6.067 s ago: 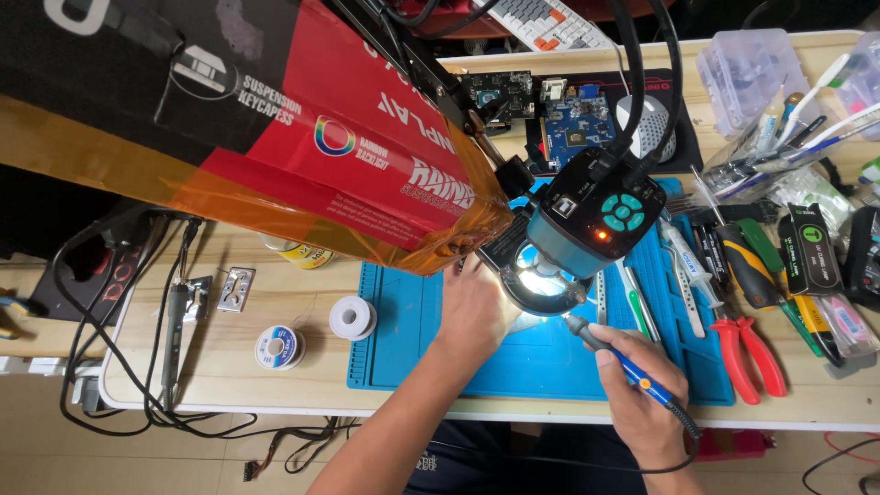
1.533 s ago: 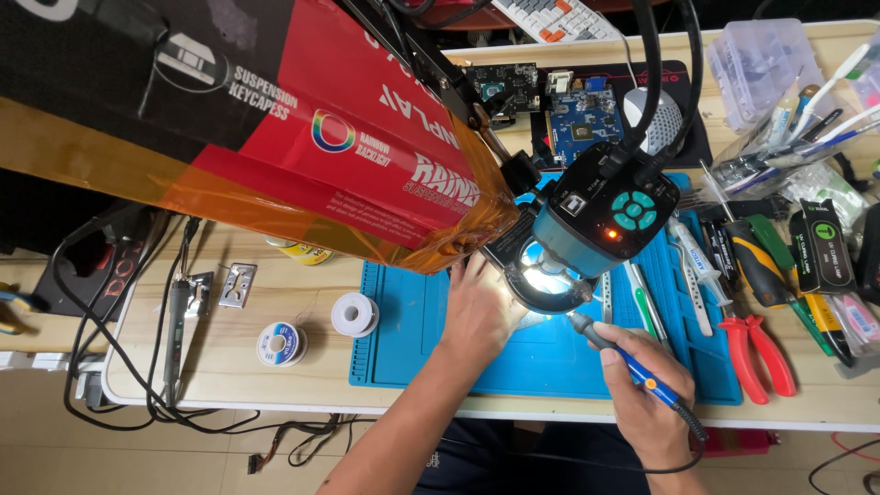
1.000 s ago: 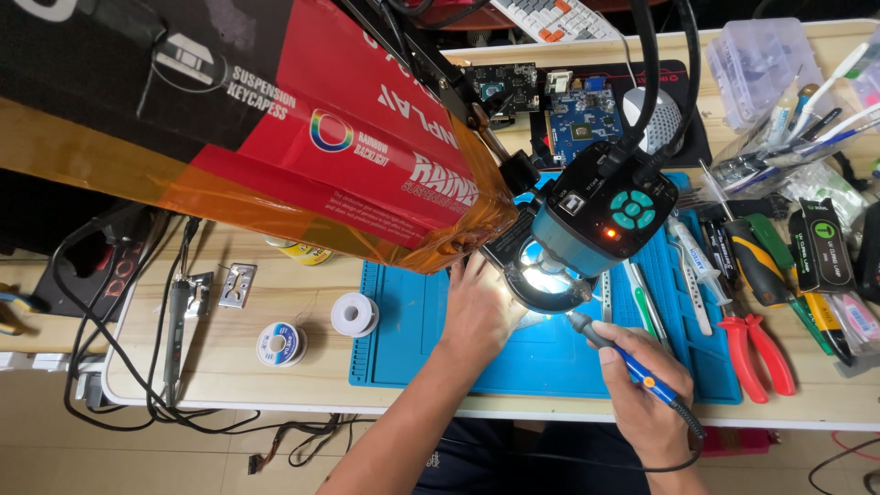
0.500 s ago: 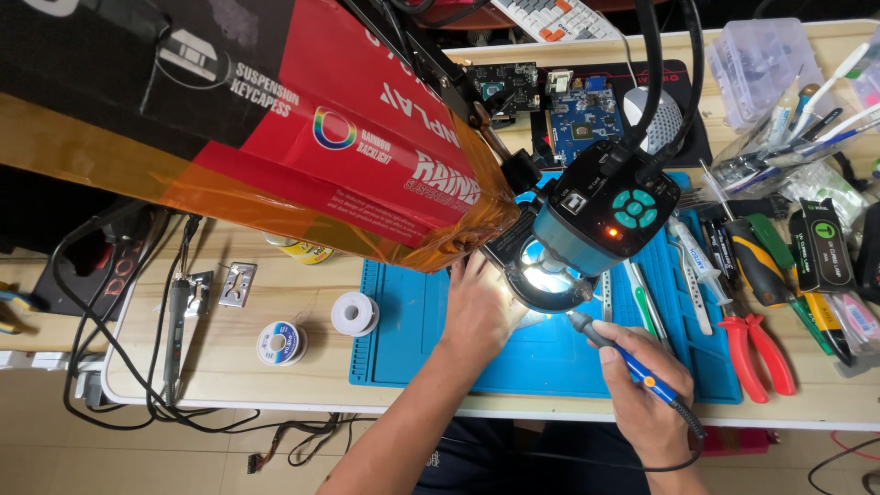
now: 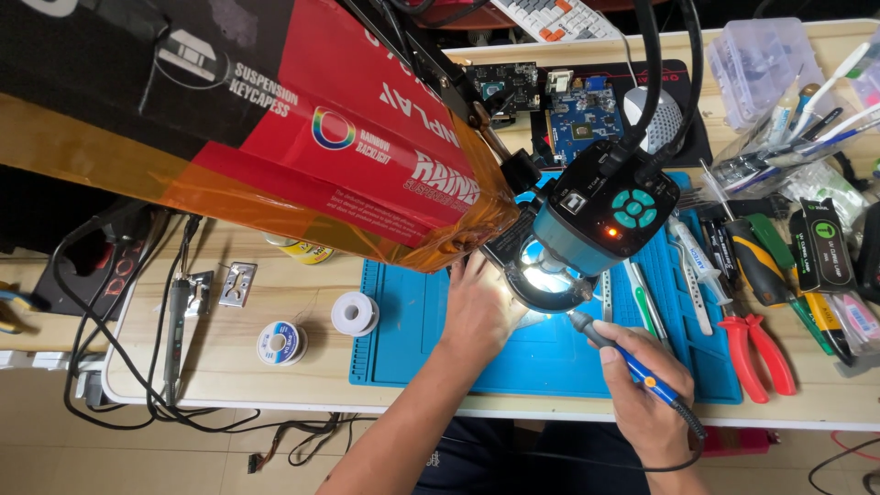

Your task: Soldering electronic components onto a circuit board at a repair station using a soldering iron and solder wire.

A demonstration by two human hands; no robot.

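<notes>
A wooden desk carries a blue work mat, with a ring-lit microscope camera hanging over its middle. The right hand is closed around a blue soldering iron, whose long axis slants up and left, tip just under the light ring. The left hand lies flat on the mat, fingers reaching under the ring; whether it pins anything is hidden. The right hand's tip is nearer the lit spot.

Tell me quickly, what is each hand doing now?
Left hand: flat on the blue mat, holding nothing visible.
Right hand: closed on the soldering iron.
</notes>
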